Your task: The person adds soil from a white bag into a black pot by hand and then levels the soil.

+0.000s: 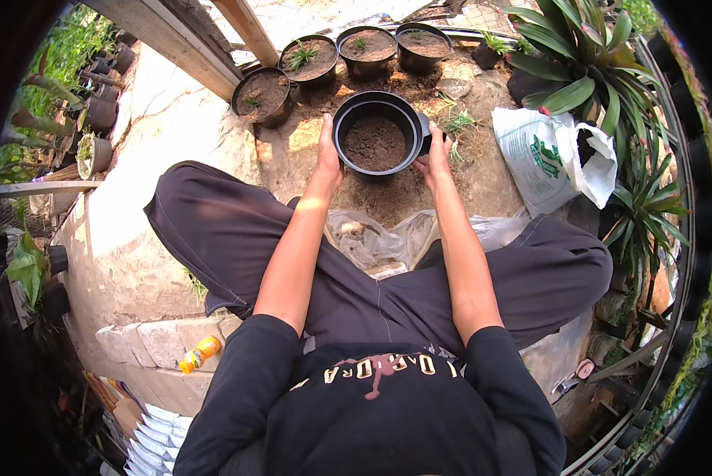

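A round black plastic plant pot, partly filled with loose brown soil, is between my two hands, in front of my crossed legs. My left hand presses against its left side, thumb up along the wall. On the opposite side, my right hand grips the pot near the rim. A small black piece lies between that hand and the pot wall; its kind cannot be made out. Small uprooted green plants lie on the ground just right of my right hand.
Beyond stand several black pots of soil with small plants, one a spiky tuft. At right are an opened white sack and a large bromeliad. Clear plastic sheeting lies between my legs. An orange bottle rests on paving at left.
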`<state>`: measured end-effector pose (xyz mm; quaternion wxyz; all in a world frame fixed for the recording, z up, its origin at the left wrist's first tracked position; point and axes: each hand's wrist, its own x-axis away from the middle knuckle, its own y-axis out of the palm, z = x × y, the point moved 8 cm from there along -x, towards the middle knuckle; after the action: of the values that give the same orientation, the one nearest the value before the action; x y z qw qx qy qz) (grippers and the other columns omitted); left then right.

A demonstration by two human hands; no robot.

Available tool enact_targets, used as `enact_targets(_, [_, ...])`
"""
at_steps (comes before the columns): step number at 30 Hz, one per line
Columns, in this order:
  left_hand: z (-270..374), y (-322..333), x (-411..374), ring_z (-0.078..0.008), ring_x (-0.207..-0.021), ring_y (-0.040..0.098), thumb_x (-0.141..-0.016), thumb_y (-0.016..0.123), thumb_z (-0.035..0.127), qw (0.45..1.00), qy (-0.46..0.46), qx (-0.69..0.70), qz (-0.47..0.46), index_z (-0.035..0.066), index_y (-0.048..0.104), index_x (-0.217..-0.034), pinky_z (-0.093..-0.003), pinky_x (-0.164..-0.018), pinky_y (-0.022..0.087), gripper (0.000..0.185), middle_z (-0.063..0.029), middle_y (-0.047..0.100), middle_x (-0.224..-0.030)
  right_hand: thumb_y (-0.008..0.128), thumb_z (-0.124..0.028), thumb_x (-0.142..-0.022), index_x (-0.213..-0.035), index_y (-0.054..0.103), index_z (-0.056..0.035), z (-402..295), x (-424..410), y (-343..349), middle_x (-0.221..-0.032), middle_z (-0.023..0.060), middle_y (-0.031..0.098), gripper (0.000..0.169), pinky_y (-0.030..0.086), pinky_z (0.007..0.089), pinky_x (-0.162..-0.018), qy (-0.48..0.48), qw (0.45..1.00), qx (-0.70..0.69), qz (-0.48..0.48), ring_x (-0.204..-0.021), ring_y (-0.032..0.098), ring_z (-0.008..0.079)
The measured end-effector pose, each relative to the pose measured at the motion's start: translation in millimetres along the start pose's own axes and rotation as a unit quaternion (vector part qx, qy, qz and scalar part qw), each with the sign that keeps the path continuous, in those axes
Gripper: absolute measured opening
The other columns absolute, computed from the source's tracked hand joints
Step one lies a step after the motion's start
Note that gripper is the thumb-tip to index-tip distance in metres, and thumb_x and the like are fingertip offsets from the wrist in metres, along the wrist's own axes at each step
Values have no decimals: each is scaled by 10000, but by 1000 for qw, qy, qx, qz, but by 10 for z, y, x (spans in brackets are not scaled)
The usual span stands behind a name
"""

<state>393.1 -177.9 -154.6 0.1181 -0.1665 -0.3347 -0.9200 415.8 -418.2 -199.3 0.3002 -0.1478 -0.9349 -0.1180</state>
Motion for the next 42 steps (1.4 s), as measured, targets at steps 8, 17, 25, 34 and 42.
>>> enact_targets(8, [-36,-213,-84,-228,-1219,592,-1024,408,612,999,15,25,15,57,528,-1422,-383,-1094,425,693,-104,637,-1349,609,-682,-834,-1480,195,-183,-146,44,-30,-1340,166,460,915,506,474,-865,-35,999,-6,39,-1019,595,325])
enact_targets(17, [-63,30,4,-214,-1213,586,-1026,487,528,999,-34,-1,-37,50,600,-1344,-358,-1090,421,586,-103,648,-1320,695,-636,-825,-1526,172,-149,-240,153,-9,-1408,207,434,1001,466,527,-1000,-28,997,50,-53,-1214,546,335])
enact_targets(25, [-54,-170,-119,-202,-1263,540,-1025,529,471,992,24,-122,1,-3,573,-1379,-338,-1107,368,593,-115,596,-1393,784,-512,-813,-1486,257,33,-1356,234,-17,-1401,312,419,1012,386,440,-1086,-377,910,162,53,-1289,472,368])
enact_targets(34, [-173,-303,-172,-222,-1350,482,-1045,402,582,997,5,-78,16,-18,487,-1459,-350,-1153,321,734,-141,520,-1480,743,-598,-809,-1364,537,-116,-1715,1570,1143,-1193,221,549,764,459,492,-930,-564,660,491,71,-1098,543,404])
enact_targets(42, [-264,-418,-168,-201,-1260,533,-1050,386,589,991,-41,-121,50,4,478,-1450,-339,-1094,387,715,-118,570,-1410,623,-655,-877,-1531,340,-121,-606,892,1231,-1443,341,379,890,400,570,-1066,-331,651,673,-116,-1321,398,533])
